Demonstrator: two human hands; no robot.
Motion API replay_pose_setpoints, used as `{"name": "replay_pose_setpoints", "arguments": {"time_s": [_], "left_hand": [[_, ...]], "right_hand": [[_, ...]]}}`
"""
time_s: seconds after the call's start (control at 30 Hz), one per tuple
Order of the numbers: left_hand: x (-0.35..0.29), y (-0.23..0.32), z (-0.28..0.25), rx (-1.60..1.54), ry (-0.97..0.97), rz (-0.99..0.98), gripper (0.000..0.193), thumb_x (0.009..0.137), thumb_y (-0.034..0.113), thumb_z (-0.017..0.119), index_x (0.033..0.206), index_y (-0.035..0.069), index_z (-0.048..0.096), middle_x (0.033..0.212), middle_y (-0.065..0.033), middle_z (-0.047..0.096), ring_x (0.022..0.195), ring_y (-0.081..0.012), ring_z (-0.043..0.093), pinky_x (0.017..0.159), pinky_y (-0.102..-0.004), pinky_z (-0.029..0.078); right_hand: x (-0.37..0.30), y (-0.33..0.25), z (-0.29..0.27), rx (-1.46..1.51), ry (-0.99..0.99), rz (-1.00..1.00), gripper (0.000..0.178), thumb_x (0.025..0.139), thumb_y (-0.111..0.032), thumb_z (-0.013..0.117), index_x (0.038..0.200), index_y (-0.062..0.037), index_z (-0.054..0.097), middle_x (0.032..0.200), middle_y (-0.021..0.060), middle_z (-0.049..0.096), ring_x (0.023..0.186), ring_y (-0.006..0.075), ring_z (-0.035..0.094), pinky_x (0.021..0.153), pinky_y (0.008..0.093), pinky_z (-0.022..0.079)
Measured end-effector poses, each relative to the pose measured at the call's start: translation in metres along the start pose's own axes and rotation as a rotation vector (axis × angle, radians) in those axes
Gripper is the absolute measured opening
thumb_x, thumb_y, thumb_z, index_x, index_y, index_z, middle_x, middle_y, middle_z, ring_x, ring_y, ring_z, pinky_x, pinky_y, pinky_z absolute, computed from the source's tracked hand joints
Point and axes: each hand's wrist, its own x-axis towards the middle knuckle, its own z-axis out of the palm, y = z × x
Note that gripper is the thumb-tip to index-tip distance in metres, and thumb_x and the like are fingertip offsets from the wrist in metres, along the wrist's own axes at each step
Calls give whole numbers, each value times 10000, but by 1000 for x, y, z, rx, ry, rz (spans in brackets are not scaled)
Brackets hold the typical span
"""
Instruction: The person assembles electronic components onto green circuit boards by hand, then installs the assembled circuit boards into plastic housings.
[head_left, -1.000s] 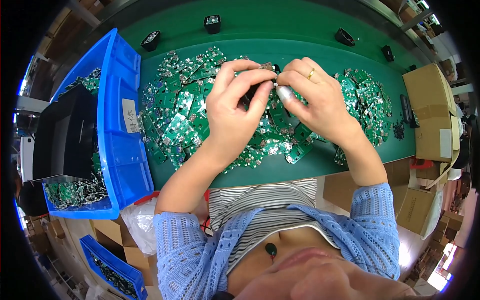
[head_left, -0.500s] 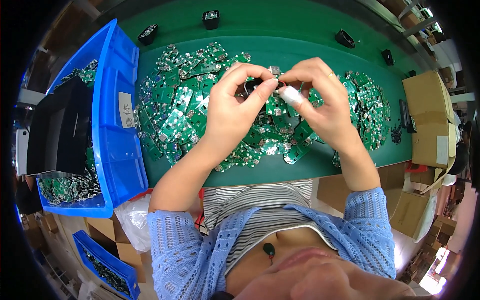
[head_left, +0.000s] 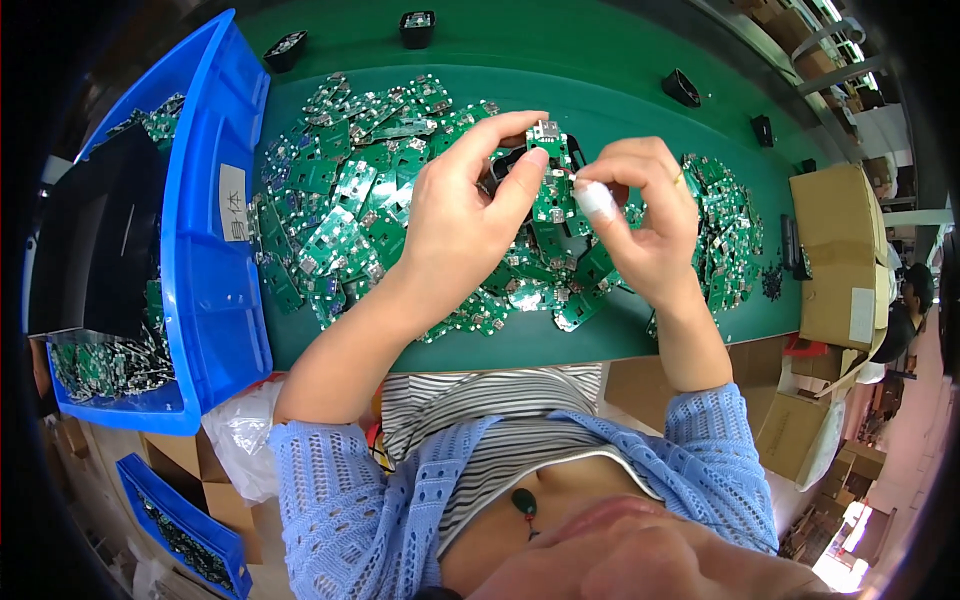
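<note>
Above the middle of the bench, my left hand (head_left: 455, 215) is closed on a green circuit board (head_left: 555, 200), with the thumb pressed on its face. A metal connector sits at the board's upper end. A black part (head_left: 574, 152) shows behind the board, partly hidden by it and my fingers. To the right, my right hand (head_left: 650, 225) is pinched at a thin red wire (head_left: 565, 172) beside the board; the grip point is small. White tape wraps its thumb. Below both hands lies a heap of similar circuit boards (head_left: 345, 215).
A blue bin (head_left: 215, 290) holding boards and a black box (head_left: 95, 240) stands at the left. More boards (head_left: 725, 215) are heaped at the right, near a cardboard box (head_left: 840, 250). Small black cups (head_left: 418, 30) line the far side. A smaller blue bin (head_left: 185, 525) sits low at left.
The circuit board in my left hand now shows its face and connector more fully. My right hand has moved slightly right and down, away from my left fingers. The whole view has shifted a little.
</note>
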Motion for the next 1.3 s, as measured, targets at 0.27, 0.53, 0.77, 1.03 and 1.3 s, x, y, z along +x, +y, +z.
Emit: {"name": "replay_pose_setpoints", "arguments": {"time_s": [0.27,0.53,0.77,1.03,1.3], "left_hand": [[-1,5,0,286,77,324,251,756,45,606,1006,30,608,833,-118,605,617,-210,579,542,-285,467],[-1,1,0,375,99,462,293,781,7,590,1071,41,604,895,-75,604,614,-82,499,494,-200,391],[-2,2,0,428,100,482,301,771,-3,590,1069,38,602,890,-81,606,613,-98,516,491,-207,401],[-2,3,0,438,104,491,296,766,-14,590,1058,33,604,892,-98,609,641,-129,544,520,-221,427],[-2,0,0,443,119,553,278,771,-11,594,1048,17,604,892,-120,609,735,-180,585,619,-251,468]], "right_hand": [[-4,4,9,-187,33,-150,223,629,30,676,816,-45,580,783,75,561,658,212,549,535,294,448],[0,6,11,-214,69,-242,240,612,42,674,822,-35,585,784,85,570,640,220,549,536,297,453],[0,6,10,-268,54,-279,285,577,51,668,837,-23,579,803,87,561,652,226,549,532,299,458],[3,8,7,-313,-1,-382,350,527,54,640,867,-1,576,817,93,557,667,241,548,549,307,474],[6,5,6,-305,-47,-368,333,533,54,642,856,4,576,817,93,557,671,233,544,552,304,472]]}}
